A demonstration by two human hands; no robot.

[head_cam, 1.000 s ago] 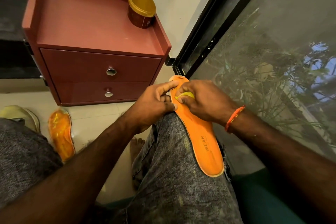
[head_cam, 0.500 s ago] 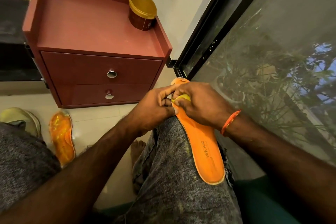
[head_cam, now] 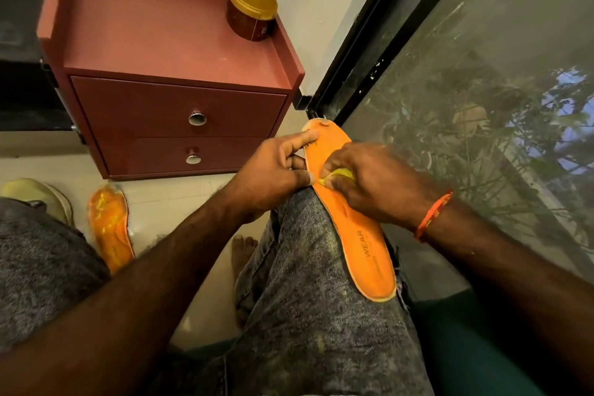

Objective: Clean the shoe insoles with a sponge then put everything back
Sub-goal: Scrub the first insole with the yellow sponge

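Two hands on one insole (head_cam: 353, 228), lying along my thigh — left hand (head_cam: 273, 173) pinches its edge near the toe, right hand (head_cam: 369, 180) fingers curled on the sponge (head_cam: 342, 174). Head view only: short firm strokes, steady grip — second insole (head_cam: 111, 228) waits on floor.

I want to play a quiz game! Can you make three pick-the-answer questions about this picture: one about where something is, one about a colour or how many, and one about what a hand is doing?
1. Where is the jar?
A on the cabinet
B on the floor
C on the knee

2. How many orange insoles show?
A one
B two
C four

3. The right hand is
A empty
B holding a sponge
C opening a drawer

Answers:
A, it stands on the cabinet top.
B, one on the knee, one on the floor.
B, the yellow sponge peeks from its fingers.
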